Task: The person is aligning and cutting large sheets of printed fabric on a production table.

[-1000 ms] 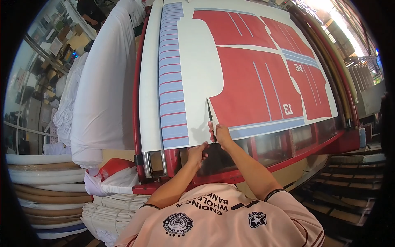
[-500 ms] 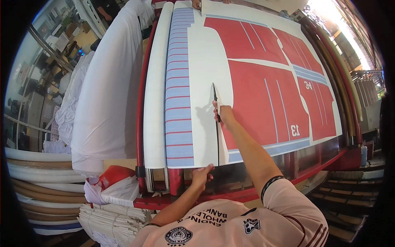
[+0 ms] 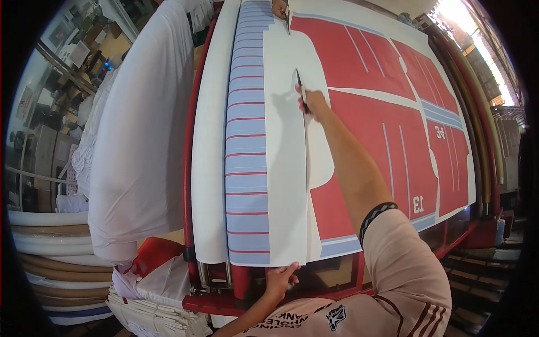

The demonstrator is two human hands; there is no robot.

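Note:
A wide printed sheet (image 3: 285, 146) lies across a table; I cannot tell if it is cloth or paper. It bears red garment panels (image 3: 365, 135) and a light-blue striped band (image 3: 247, 168). My right hand (image 3: 315, 105) is closed round a pair of scissors (image 3: 300, 81), its blades pointing away along the white strip between band and panels. Behind them a slit runs back to the near edge. There my left hand (image 3: 279, 279) pinches the edge beside the slit. At the far end, another person's hand (image 3: 279, 8) holds a second pair of scissors (image 3: 288, 23).
A white roll (image 3: 210, 140) lies along the table's left side, beside a red frame bar (image 3: 195, 112). Further left hangs a large white cloth bundle (image 3: 146, 135). Stacked rolls (image 3: 53, 247) and folded white cloth (image 3: 154, 309) are at the lower left. Dark rollers (image 3: 480, 135) border the right.
My right hand and the scissors have moved away from me up the white strip, and the slit has lengthened. The view has shifted; the other person's scissors show more fully.

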